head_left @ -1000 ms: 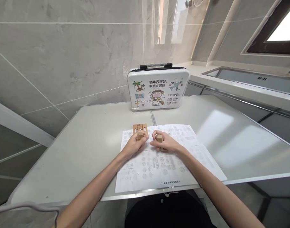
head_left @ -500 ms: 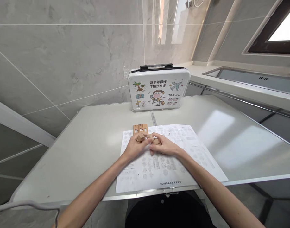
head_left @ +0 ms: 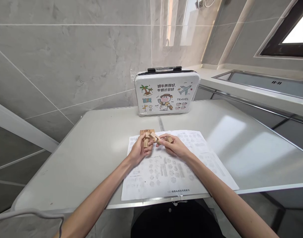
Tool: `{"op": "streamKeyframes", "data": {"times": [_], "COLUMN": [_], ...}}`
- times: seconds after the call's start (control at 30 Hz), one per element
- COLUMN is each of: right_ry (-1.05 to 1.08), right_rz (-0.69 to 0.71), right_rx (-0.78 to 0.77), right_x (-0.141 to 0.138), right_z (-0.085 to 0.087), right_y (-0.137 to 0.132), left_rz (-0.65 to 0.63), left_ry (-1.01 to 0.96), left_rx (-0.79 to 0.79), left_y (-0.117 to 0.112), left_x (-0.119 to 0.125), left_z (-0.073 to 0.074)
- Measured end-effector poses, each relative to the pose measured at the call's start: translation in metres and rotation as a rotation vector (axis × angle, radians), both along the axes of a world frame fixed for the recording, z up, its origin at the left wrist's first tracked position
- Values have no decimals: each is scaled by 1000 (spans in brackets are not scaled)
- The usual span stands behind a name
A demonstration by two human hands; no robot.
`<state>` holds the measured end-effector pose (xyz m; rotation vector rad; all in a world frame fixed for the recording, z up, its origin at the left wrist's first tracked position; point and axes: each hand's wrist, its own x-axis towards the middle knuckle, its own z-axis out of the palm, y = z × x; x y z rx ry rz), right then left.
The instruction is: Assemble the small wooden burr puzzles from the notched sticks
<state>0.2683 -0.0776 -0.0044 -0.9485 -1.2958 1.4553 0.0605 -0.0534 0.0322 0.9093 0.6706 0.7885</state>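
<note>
My left hand (head_left: 139,150) is closed on a small wooden puzzle piece (head_left: 147,142), held upright just above a printed instruction sheet (head_left: 171,168). My right hand (head_left: 175,147) pinches another wooden piece (head_left: 153,136) with its fingertips and presses it against the left one; a further bit of wood (head_left: 169,139) shows by its knuckles. Both hands meet over the sheet's far end. Behind them a few wooden pieces (head_left: 144,132) lie side by side on the table.
A white cartoon-printed case (head_left: 166,92) with a black handle stands upright at the back of the grey table (head_left: 92,155), against the tiled wall. A steel counter (head_left: 260,84) runs along the right. A grey cable (head_left: 29,216) crosses the lower left corner.
The hands were apart, each with its own piece; they have come together, and the right hand now pushes its piece up against the left one.
</note>
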Motion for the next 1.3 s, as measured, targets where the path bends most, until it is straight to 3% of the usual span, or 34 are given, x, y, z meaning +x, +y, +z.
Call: {"op": "streamKeyframes", "data": {"times": [0.23,0.4,0.63,0.77,1.0,1.3], "right_ry": [-43,-178,-230,-174,-317,-390], "right_rz": [-52,-81,-87,-79,-60,89], "right_rx": [41,198,248,302,267,206], "right_x": [0,-4,-6,-7,-6,-5], "right_z": [0,4,-3,-4,-4,1], "right_y": [-1,-4,-5,-4,-5,-8], "left_rz": [86,123,-52,-79,-143,-218], "left_ry": [-21,-118,-224,-256,-187,-92], "left_rx": [18,10,-76,-109,-76,-7], "left_y": [2,4,-2,-5,-5,-4], "left_x": [-1,0,-2,-3,-5,-7], "left_z": [-10,-12,-4,-3,-5,-6]}}
